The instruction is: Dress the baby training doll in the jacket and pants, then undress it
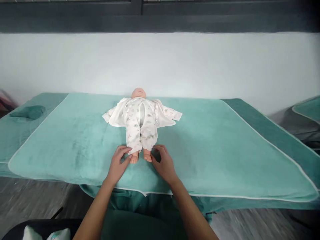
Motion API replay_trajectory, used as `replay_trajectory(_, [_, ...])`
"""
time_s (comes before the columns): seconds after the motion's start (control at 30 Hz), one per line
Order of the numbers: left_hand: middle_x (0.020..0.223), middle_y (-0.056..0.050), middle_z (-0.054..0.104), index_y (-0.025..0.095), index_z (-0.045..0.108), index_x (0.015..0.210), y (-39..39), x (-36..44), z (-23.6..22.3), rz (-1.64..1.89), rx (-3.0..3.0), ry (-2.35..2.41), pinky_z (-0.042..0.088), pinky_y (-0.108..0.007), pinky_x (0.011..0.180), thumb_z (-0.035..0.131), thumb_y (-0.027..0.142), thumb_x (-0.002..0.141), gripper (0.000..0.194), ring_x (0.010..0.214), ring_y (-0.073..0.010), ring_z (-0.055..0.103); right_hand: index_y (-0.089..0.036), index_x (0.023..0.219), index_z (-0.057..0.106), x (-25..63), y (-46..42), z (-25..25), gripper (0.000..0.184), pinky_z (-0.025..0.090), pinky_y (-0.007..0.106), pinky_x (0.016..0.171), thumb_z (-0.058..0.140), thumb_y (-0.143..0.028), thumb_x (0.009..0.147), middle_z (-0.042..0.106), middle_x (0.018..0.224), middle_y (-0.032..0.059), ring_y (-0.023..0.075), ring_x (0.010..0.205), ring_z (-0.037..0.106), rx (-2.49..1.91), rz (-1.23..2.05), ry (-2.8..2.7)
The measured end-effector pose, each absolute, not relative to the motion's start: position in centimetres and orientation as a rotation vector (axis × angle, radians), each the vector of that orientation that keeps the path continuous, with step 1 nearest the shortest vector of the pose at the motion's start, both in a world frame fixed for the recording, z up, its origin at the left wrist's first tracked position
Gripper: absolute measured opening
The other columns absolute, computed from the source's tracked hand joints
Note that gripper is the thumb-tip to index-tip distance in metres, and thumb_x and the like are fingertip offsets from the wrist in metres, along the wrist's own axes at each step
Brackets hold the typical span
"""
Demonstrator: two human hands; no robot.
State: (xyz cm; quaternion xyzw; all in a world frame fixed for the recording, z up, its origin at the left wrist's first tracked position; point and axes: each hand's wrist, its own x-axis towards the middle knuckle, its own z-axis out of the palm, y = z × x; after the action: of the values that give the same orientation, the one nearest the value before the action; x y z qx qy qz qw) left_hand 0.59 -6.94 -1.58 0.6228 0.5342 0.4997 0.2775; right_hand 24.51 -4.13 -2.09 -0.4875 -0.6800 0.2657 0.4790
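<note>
A baby doll (138, 92) lies on its back, its head toward the wall and its bare feet toward me. White printed baby trousers (133, 125) cover its front and legs, with a gap down the middle. Its white printed jacket (166, 116) is spread open, sleeves out to both sides. My left hand (118, 164) grips the left trouser cuff, fingertips on the cloth and thumb beside the foot. On the other side, my right hand (165, 165) is curled at the right cuff, its thumb close to the foot; the exact finger contact is partly hidden.
Beneath the doll, a green towel (225, 150) with white edging covers a long bed. A face hole (28, 112) lies at its left end. Behind stands a white wall (160, 63). At the lower left is a black chair (15, 230) with light packets (58, 235).
</note>
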Motion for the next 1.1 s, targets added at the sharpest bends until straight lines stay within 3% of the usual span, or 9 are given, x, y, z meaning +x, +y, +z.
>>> replay_trajectory(0.13, [0.115, -0.007, 0.065, 0.025, 0.068, 0.118, -6.9, 1.7, -2.4, 1.308, 1.899, 1.529, 0.052, -0.038, 0.096, 0.058, 0.016, 0.094, 0.029, 0.109, -0.0214, 0.063, -0.024, 0.112, 0.064, 23.0, -5.3, -0.2, 0.020, 0.054, 0.040, 0.090, 0.058, -0.019, 0.093, 0.067, 0.111, 0.0084, 0.0234, 0.103, 0.064, -1.122, 0.445, -1.707])
replay_trajectory(0.23, [0.110, -0.008, 0.067, 0.022, 0.065, 0.117, -6.6, 1.9, -2.8, 1.241, 2.006, 1.625, 0.053, -0.040, 0.093, 0.058, 0.011, 0.090, 0.030, 0.104, -0.0231, 0.063, -0.023, 0.117, 0.064, 21.6, -6.1, 1.3, 0.036, 0.050, 0.039, 0.097, 0.053, -0.006, 0.088, 0.069, 0.117, 0.0078, 0.0232, 0.112, 0.062, -0.993, 0.410, -1.940])
replay_trajectory(0.33, [0.098, -0.006, 0.068, 0.021, 0.065, 0.108, -6.4, 1.9, -2.7, 1.217, 1.986, 1.710, 0.053, -0.039, 0.087, 0.057, 0.011, 0.089, 0.022, 0.094, -0.0225, 0.063, -0.020, 0.121, 0.062, 20.0, -6.3, 2.0, 0.042, 0.048, 0.039, 0.095, 0.050, 0.000, 0.085, 0.069, 0.121, 0.0096, 0.0253, 0.115, 0.060, -1.095, 0.338, -2.084])
replay_trajectory(0.43, [0.093, -0.003, 0.067, 0.021, 0.064, 0.100, -6.6, 1.8, -1.7, 1.342, 1.881, 1.659, 0.053, -0.033, 0.081, 0.058, 0.012, 0.091, 0.014, 0.086, -0.0188, 0.064, -0.019, 0.114, 0.064, 18.6, -5.5, 2.3, 0.026, 0.043, 0.044, 0.094, 0.054, -0.008, 0.092, 0.070, 0.118, 0.0123, 0.0298, 0.112, 0.058, -1.295, 0.122, -2.192])
replay_trajectory(0.57, [0.097, -0.003, 0.067, 0.021, 0.064, 0.098, -7.6, 1.7, 0.7, 1.491, 1.906, 1.525, 0.053, -0.030, 0.083, 0.059, 0.017, 0.096, 0.007, 0.090, -0.0165, 0.064, -0.021, 0.100, 0.065, 17.8, -4.1, 2.7, 0.010, 0.040, 0.043, 0.091, 0.058, -0.015, 0.097, 0.072, 0.099, 0.0084, 0.0272, 0.098, 0.059, -1.307, -0.016, -2.222])
replay_trajectory(0.7, [0.099, -0.003, 0.066, 0.022, 0.063, 0.102, -8.9, 1.2, 1.7, 1.519, 2.069, 1.465, 0.053, -0.030, 0.086, 0.056, 0.016, 0.098, 0.009, 0.096, -0.0160, 0.065, -0.022, 0.095, 0.064, 18.3, -5.4, 2.2, 0.011, 0.039, 0.040, 0.089, 0.058, -0.012, 0.095, 0.070, 0.093, 0.0053, 0.0244, 0.093, 0.060, -1.189, -0.012, -2.145])
replay_trajectory(0.87, [0.104, -0.005, 0.064, 0.022, 0.061, 0.111, -11.6, 0.0, -0.6, 1.387, 2.253, 1.491, 0.054, -0.031, 0.089, 0.052, 0.010, 0.098, 0.020, 0.101, -0.0171, 0.063, -0.021, 0.096, 0.063, 19.6, -9.9, 0.3, 0.013, 0.041, 0.040, 0.090, 0.058, -0.010, 0.094, 0.070, 0.090, 0.0040, 0.0230, 0.092, 0.062, -1.015, -0.007, -2.120])
replay_trajectory(1.0, [0.111, -0.007, 0.062, 0.021, 0.060, 0.117, -13.1, 0.0, -1.5, 1.248, 2.242, 1.561, 0.054, -0.035, 0.091, 0.050, 0.006, 0.093, 0.030, 0.105, -0.0203, 0.061, -0.022, 0.112, 0.063, 21.6, -11.0, -0.7, 0.022, 0.045, 0.041, 0.091, 0.052, -0.009, 0.098, 0.072, 0.104, 0.0053, 0.0216, 0.096, 0.063, -0.929, 0.079, -2.103])
replay_trajectory(1.1, [0.115, -0.009, 0.062, 0.022, 0.059, 0.118, -12.5, 1.0, -0.7, 1.309, 2.230, 1.576, 0.054, -0.038, 0.094, 0.051, 0.009, 0.095, 0.028, 0.110, -0.0221, 0.060, -0.021, 0.118, 0.062, 23.1, -9.1, -1.3, 0.027, 0.050, 0.039, 0.088, 0.047, -0.010, 0.098, 0.070, 0.112, 0.0094, 0.0232, 0.104, 0.064, -1.103, 0.167, -1.883])
